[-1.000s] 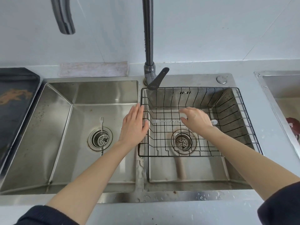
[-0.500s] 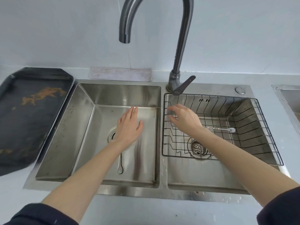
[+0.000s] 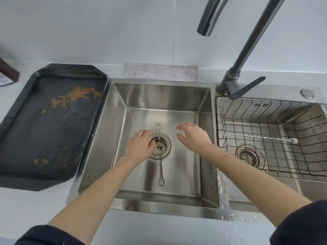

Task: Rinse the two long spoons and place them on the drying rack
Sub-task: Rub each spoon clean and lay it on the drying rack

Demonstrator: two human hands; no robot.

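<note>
One long metal spoon with a small fork end lies lengthwise across the drain on the floor of the left basin. My left hand is just left of it, fingers bent down by the drain, holding nothing. My right hand hovers to the right of the spoon with its fingers spread and loosely curved, empty. The other long spoon lies crosswise on the black wire drying rack in the right basin.
A dark tap rises behind the basins, its spout at the top; no water runs. A stained black tray sits on the counter to the left. A folded cloth lies behind the left basin.
Both hands moved left, out of the rack area into the left basin. The right hand left the spoon lying on the rack. The view shifted left and closer.
</note>
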